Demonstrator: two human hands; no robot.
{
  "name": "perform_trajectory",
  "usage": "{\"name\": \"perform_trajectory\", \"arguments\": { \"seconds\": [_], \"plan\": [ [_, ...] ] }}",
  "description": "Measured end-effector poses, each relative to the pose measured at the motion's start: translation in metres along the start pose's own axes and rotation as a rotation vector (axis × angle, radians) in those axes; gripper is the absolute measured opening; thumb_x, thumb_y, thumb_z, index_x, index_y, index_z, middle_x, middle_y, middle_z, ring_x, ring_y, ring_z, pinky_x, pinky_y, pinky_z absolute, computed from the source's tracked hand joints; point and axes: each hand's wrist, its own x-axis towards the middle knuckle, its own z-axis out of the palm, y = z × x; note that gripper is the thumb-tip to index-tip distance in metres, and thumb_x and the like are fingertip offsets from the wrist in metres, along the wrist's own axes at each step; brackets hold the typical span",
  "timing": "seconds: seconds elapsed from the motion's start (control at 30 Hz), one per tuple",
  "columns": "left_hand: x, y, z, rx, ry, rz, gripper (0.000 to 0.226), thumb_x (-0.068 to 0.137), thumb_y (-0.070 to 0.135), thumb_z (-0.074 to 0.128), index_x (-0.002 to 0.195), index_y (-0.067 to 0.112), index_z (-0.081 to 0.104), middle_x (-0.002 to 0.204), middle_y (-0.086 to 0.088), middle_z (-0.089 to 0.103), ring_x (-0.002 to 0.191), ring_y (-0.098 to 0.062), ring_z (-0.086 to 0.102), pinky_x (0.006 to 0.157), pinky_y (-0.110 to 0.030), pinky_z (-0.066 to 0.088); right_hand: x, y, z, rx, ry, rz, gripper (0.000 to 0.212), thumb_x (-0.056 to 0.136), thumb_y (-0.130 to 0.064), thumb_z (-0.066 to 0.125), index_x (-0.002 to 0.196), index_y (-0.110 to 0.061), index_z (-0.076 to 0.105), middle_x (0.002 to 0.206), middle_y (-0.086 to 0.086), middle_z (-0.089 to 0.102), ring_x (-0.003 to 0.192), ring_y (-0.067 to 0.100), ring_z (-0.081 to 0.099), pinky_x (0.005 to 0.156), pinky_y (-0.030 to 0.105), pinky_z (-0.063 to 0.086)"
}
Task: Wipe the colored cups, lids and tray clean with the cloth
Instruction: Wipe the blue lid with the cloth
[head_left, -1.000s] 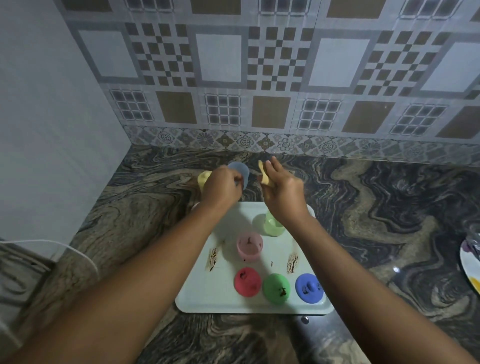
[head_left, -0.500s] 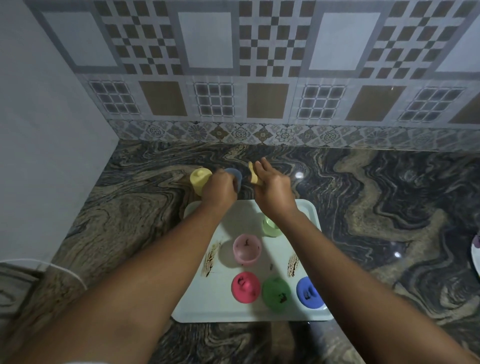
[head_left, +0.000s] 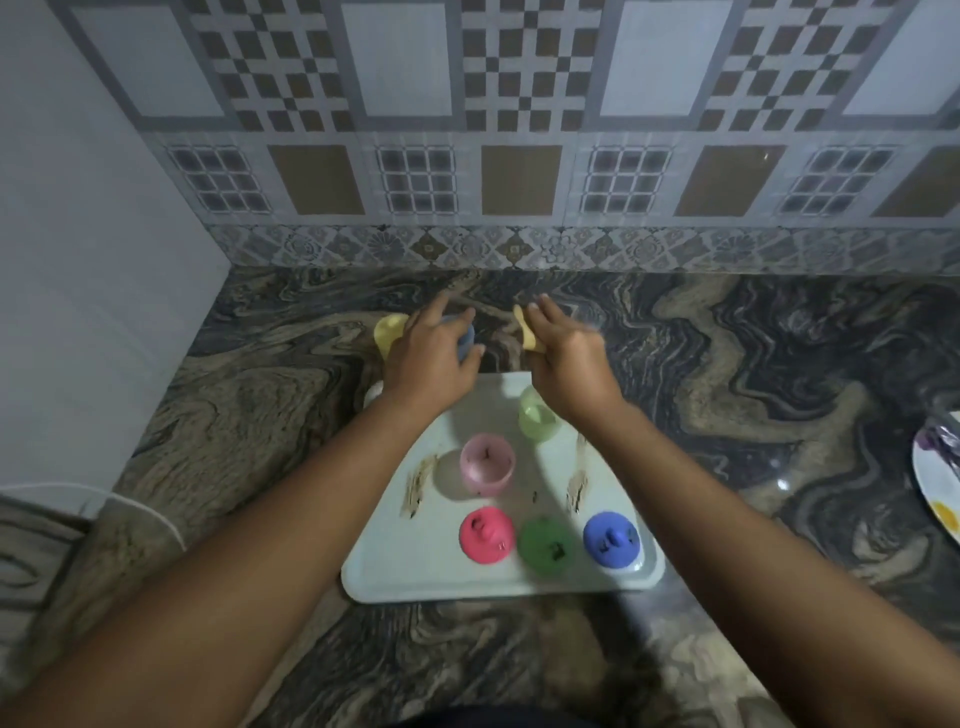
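Past the far edge of a smeared white tray (head_left: 415, 571) on the counter (head_left: 727, 364), the left hand (head_left: 434, 364) curls its fingers round a blue cup (head_left: 466, 340). The right hand (head_left: 569, 358) pinches a yellow piece (head_left: 527, 332). The tray carries a pink cup (head_left: 487, 462), a green cup (head_left: 537, 423) and 3 lids (head_left: 548, 543).

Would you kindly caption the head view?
Left hand grips blue plastic cup, right hand holds yellow piece, beyond white tray.
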Motion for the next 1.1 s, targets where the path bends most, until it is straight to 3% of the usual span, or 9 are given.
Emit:
{"name": "perform_trajectory", "arguments": {
  "seconds": [0.2,0.3,0.37,0.57,0.7,0.8,0.87,0.97,1.1],
  "plan": [
    [-0.05,0.059,-0.006,-0.252,0.031,0.161,0.036,0.087,0.028,0.068,0.122,0.017,0.069,0.132,-0.006,0.062,0.121,-0.023,0.058,0.1,-0.033,0.047,-0.072,0.01,-0.045,0.05,0.127,0.066,0.054,0.08,-0.007,0.06,0.134,0.0,0.065,0.142,0.025,0.058,0.13,0.032,0.06,0.111,0.033,0.045],
    [-0.076,0.081,0.011,-0.359,-0.059,0.171,0.031,0.084,0.03,0.068,0.113,0.022,0.072,0.116,0.001,0.069,0.095,-0.016,0.067,0.088,-0.033,0.054,-0.112,0.019,-0.057,0.121,0.108,0.138,0.048,0.085,0.0,0.067,0.132,-0.004,0.068,0.14,0.019,0.061,0.133,0.024,0.058,0.115,0.032,0.042],
    [-0.091,0.091,0.026,-0.322,-0.136,0.18,0.027,0.085,0.031,0.068,0.111,0.026,0.072,0.112,0.005,0.07,0.086,-0.013,0.067,0.085,-0.033,0.054,-0.136,0.026,-0.061,0.108,0.112,0.154,0.041,0.087,0.0,0.071,0.128,-0.006,0.071,0.134,0.019,0.065,0.127,0.024,0.063,0.109,0.022,0.042],
    [-0.124,0.111,0.076,-0.117,-0.359,0.266,0.027,0.09,0.022,0.065,0.116,0.026,0.071,0.119,-0.001,0.068,0.109,-0.025,0.06,0.089,-0.041,0.052,-0.197,0.052,-0.059,0.125,0.007,0.27,0.042,0.086,0.005,0.068,0.125,-0.01,0.073,0.115,0.012,0.077,0.1,0.018,0.072,0.082,-0.009,0.033],
    [-0.134,0.119,0.097,0.098,-0.456,0.365,0.025,0.089,0.023,0.062,0.111,0.032,0.07,0.108,-0.006,0.066,0.104,-0.031,0.059,0.078,-0.038,0.052,-0.218,0.06,-0.059,0.16,0.017,0.256,0.035,0.092,-0.003,0.066,0.124,-0.015,0.074,0.103,0.011,0.079,0.088,0.01,0.068,0.076,-0.003,0.037],
    [-0.134,0.118,0.102,0.12,-0.438,0.404,0.023,0.091,0.025,0.061,0.11,0.034,0.07,0.103,-0.003,0.065,0.1,-0.03,0.059,0.075,-0.039,0.051,-0.226,0.066,-0.059,0.139,0.036,0.318,0.035,0.094,-0.022,0.064,0.127,-0.029,0.072,0.105,0.004,0.079,0.09,0.015,0.072,0.079,0.025,0.055],
    [-0.132,0.117,0.104,0.134,-0.406,0.424,0.021,0.092,0.026,0.062,0.11,0.032,0.071,0.104,-0.002,0.066,0.1,-0.03,0.057,0.076,-0.04,0.05,-0.228,0.069,-0.059,0.133,0.034,0.362,0.039,0.091,-0.028,0.06,0.129,-0.035,0.07,0.108,0.001,0.079,0.094,0.02,0.073,0.079,0.037,0.059],
    [-0.131,0.113,0.109,0.095,-0.343,0.421,0.017,0.09,0.023,0.066,0.105,0.026,0.073,0.107,0.0,0.066,0.1,-0.03,0.054,0.077,-0.038,0.047,-0.228,0.07,-0.059,0.163,0.046,0.393,0.039,0.093,-0.028,0.06,0.13,-0.036,0.07,0.109,-0.001,0.079,0.094,0.016,0.074,0.08,0.034,0.058],
    [-0.128,0.116,0.098,-0.207,-0.273,0.275,0.014,0.084,0.011,0.072,0.095,0.018,0.076,0.104,0.0,0.067,0.094,-0.022,0.059,0.083,-0.027,0.046,-0.226,0.061,-0.061,0.374,0.078,0.461,0.028,0.098,-0.015,0.066,0.122,-0.024,0.076,0.08,-0.017,0.077,0.064,-0.008,0.061,0.062,0.013,0.045]
  ]
}}
